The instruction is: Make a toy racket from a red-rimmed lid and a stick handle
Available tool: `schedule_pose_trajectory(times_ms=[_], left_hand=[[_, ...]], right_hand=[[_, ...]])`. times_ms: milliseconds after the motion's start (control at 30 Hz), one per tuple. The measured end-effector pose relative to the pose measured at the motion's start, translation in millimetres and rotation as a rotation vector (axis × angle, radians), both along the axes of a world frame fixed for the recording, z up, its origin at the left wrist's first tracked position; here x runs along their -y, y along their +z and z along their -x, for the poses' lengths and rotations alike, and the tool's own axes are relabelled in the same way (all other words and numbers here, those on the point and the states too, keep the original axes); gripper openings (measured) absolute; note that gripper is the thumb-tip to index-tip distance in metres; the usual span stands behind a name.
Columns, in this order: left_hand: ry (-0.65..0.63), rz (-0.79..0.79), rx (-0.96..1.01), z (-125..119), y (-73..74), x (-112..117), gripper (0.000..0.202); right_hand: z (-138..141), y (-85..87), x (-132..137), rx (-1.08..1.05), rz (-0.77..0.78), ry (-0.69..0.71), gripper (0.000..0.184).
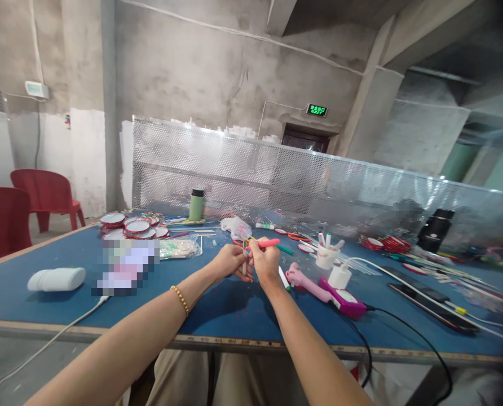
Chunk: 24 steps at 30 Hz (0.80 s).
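- Clamps a slim coral-red, pen-like tool (270, 243) in the right grip (265, 262), fingers together around the shaft, left of the white tapered cup of markers (325, 259).
- Pinches a small multicoloured piece (246, 245) in the left grip (229, 260), farther left of the cup; too small and blurred to identify.
- Could twist or drop the piece through too light a pinch.
- Could skid the tool onto the left fingertips through a hard push, given such closeness of both grips.
- Could nudge the green-and-white marker (284, 279), left of the cup and nearer the body, through a sideways swing of the right wrist.
- Could topple the white boxy charger (339, 277), just in front of the cup and to the right, through a snag on the attached cable.
- Blue flat-topped bench (150, 307) beneath the cup, edged in pale wood; red-rimmed round discs (137, 226) and a green cylindrical flask (196, 206) well left of the cup.
- Silvery perforated metal screen (217, 152) behind the cup; beyond, a bare grey concrete wall (192, 62) and a lit green exit sign (317, 110).
- Red plastic chairs (48, 192) far left of the cup, off the bench.
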<state>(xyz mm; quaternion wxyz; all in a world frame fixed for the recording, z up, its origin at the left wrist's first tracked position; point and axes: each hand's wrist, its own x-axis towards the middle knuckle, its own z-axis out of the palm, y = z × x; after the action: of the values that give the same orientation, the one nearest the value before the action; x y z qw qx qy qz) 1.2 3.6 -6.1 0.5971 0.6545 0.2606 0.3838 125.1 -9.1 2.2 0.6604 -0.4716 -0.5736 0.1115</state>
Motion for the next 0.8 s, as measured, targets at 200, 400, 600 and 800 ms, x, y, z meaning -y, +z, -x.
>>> schedule_pose_trajectory(times_ms=[200,400,600,800], left_hand=[[-0.004,-0.004,0.003,-0.2,-0.8,-1.3,0.032],[-0.016,-0.006,0.011,-0.1,-2.5,-2.6,0.032],[-0.004,0.0,-0.002,-0.1,-1.3,-1.5,0.031],[-0.007,-0.009,0.003,-0.1,-1.5,-2.0,0.033]], right_hand=[[0.7,1.8,2.3,-0.008,0.0,0.005,0.025],[2.6,3.1,5.2,-0.021,0.015,0.012,0.024],[1.2,1.2,2.6,0.032,0.003,-0.013,0.025],[1.4,0.6,1.8,0.008,0.002,-0.004,0.025]])
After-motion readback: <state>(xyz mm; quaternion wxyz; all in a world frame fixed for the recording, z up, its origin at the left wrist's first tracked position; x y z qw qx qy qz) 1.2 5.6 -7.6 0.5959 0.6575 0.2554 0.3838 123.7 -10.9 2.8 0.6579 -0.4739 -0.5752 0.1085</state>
